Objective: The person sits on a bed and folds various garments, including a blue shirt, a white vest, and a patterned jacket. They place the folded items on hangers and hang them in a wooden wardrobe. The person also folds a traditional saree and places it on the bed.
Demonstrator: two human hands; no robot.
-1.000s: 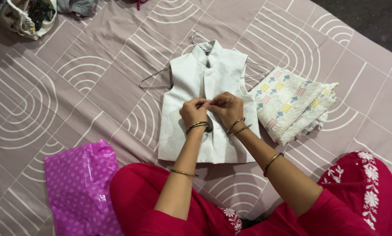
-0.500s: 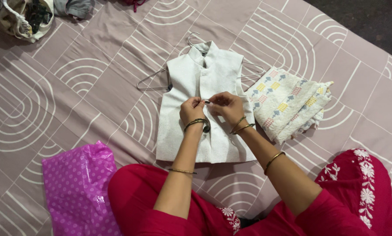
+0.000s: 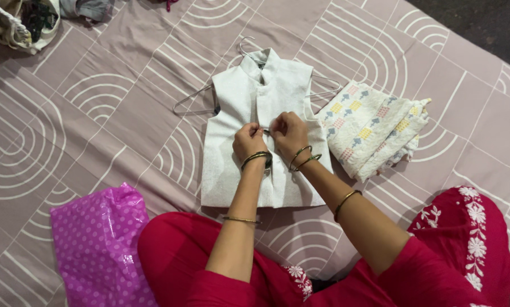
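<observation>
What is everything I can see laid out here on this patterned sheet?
sleeveless jacket: one, white, flat at the middle of the sheet, on a hanger
wire hanger: one, silver, under the jacket, hook above the collar
folded cloth: one, cream with yellow and blue motifs, right of the jacket
plastic bag: one, magenta with white dots, lower left
cloth bag: one, pale, top left corner
bedsheet: one, mauve with white arc lines, under everything
bangles: several, gold-coloured, on both wrists
left hand: on the jacket front, fingers pinched at the placket
right hand: beside it, same spot
</observation>
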